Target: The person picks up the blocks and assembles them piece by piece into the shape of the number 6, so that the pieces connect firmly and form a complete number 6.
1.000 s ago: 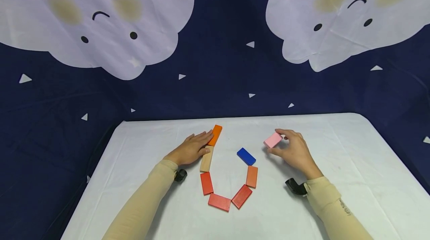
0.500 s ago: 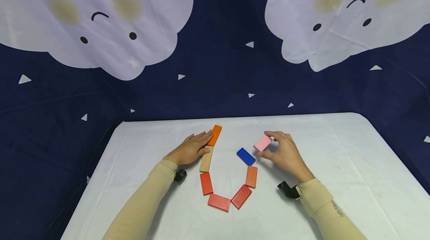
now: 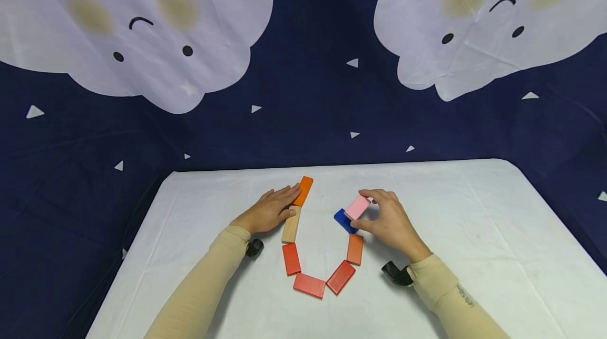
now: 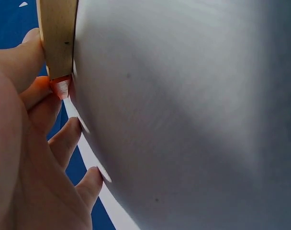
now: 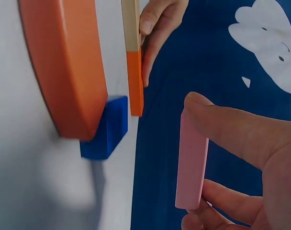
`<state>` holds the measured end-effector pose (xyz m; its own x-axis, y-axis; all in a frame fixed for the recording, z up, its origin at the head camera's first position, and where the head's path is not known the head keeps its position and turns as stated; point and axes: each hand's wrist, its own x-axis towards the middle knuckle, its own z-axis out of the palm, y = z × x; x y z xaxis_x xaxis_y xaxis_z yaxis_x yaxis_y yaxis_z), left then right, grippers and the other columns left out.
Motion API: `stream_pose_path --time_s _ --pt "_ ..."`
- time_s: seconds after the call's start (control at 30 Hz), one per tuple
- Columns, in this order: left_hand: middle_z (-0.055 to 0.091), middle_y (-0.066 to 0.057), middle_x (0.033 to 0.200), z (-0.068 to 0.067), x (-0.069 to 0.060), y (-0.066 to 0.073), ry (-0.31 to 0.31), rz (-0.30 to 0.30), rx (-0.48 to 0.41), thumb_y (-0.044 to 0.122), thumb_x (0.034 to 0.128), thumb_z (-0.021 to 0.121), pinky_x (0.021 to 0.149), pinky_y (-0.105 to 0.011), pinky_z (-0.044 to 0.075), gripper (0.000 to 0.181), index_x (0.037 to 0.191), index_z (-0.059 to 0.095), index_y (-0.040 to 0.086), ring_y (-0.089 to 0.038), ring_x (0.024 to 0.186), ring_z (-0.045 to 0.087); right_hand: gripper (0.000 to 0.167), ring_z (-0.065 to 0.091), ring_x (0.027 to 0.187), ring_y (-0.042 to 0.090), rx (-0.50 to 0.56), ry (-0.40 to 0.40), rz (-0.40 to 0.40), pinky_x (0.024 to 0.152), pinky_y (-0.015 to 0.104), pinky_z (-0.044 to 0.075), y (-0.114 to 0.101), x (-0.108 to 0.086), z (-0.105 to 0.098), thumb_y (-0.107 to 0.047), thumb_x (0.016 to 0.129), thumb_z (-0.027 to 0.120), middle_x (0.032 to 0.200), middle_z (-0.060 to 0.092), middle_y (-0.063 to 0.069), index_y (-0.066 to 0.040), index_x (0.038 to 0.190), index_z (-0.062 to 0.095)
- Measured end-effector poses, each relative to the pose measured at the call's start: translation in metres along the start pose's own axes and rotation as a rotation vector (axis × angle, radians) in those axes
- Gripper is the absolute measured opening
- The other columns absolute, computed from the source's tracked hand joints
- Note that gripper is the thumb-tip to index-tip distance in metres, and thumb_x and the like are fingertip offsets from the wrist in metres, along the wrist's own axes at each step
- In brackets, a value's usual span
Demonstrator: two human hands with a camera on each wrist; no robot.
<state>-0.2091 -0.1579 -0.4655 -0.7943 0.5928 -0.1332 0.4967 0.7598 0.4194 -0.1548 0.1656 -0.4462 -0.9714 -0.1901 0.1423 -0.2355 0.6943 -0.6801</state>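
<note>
My right hand [image 3: 391, 223] pinches a pink block [image 3: 357, 207] between thumb and fingers. In the right wrist view the pink block [image 5: 191, 163] is held off the table, and in the head view it partly covers the blue block [image 3: 343, 220]. My left hand [image 3: 267, 210] lies with straight fingers on the orange block [image 3: 305, 189], its thumb touching the plain wooden block [image 3: 291, 225]. In the left wrist view the thumb rests against the wooden block [image 4: 58, 38], with a bit of orange block [image 4: 61, 87] beyond it.
A red block [image 3: 291, 259], a lighter red block [image 3: 310, 286], another red block [image 3: 341, 277] and an orange-brown block [image 3: 355, 250] continue the curved row lying flat on the white tabletop [image 3: 498, 223]. A dark blue cloth with clouds [image 3: 313, 91] hangs behind the table.
My right hand has moved left with the pink block, from the right of the blue block to over it. The left hand and the laid blocks have stayed in place.
</note>
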Motion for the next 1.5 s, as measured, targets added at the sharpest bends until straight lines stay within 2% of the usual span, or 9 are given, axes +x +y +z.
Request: stream_pose_path --time_s 0.3,0.47,0.6,0.93,1.5 --pt "0.019 0.001 0.167 0.001 0.0 0.001 0.001 0.011 0.006 0.039 0.1075 0.045 0.122 -0.054 0.011 0.062 0.161 0.025 0.015 -0.024 0.152 0.02 0.07 0.051 0.118 0.033 0.002 0.007 -0.046 0.1 0.052 0.044 -0.012 -0.004 0.013 -0.023 0.071 0.092 0.131 0.063 0.015 -0.001 0.131 0.063" --pt "0.018 0.002 0.167 0.001 -0.001 0.002 -0.008 0.0 0.01 0.04 0.1076 0.045 0.122 -0.054 0.011 0.062 0.161 0.025 0.016 -0.024 0.153 0.02 0.071 0.05 0.119 0.032 0.006 -0.027 -0.028 0.1 0.051 0.045 -0.021 -0.005 0.021 -0.025 0.072 0.092 0.132 0.062 0.015 -0.001 0.131 0.062" --pt "0.018 0.001 0.167 0.0 -0.002 0.002 -0.01 -0.001 0.009 0.039 0.1077 0.045 0.122 -0.054 0.011 0.062 0.161 0.025 0.015 -0.024 0.153 0.02 0.072 0.05 0.118 0.029 -0.016 -0.05 -0.018 0.098 0.048 0.047 -0.028 -0.005 0.029 -0.027 0.072 0.093 0.133 0.061 0.015 -0.001 0.131 0.062" --pt "0.019 0.001 0.167 0.0 0.0 0.002 -0.009 -0.008 0.015 0.038 0.1074 0.046 0.123 -0.054 0.01 0.062 0.161 0.025 0.015 -0.024 0.153 0.019 0.072 0.052 0.116 0.03 -0.081 -0.06 -0.077 0.103 0.044 0.046 -0.044 -0.003 0.048 -0.027 0.069 0.094 0.13 0.063 0.015 0.001 0.128 0.063" --pt "0.017 0.002 0.167 0.0 0.0 0.001 -0.003 -0.005 0.013 0.039 0.1072 0.046 0.123 -0.054 0.01 0.062 0.161 0.025 0.016 -0.024 0.153 0.019 0.072 0.054 0.111 0.031 -0.081 -0.097 -0.11 0.101 0.044 0.046 -0.056 0.001 0.065 -0.026 0.067 0.096 0.124 0.065 0.016 0.003 0.124 0.065"
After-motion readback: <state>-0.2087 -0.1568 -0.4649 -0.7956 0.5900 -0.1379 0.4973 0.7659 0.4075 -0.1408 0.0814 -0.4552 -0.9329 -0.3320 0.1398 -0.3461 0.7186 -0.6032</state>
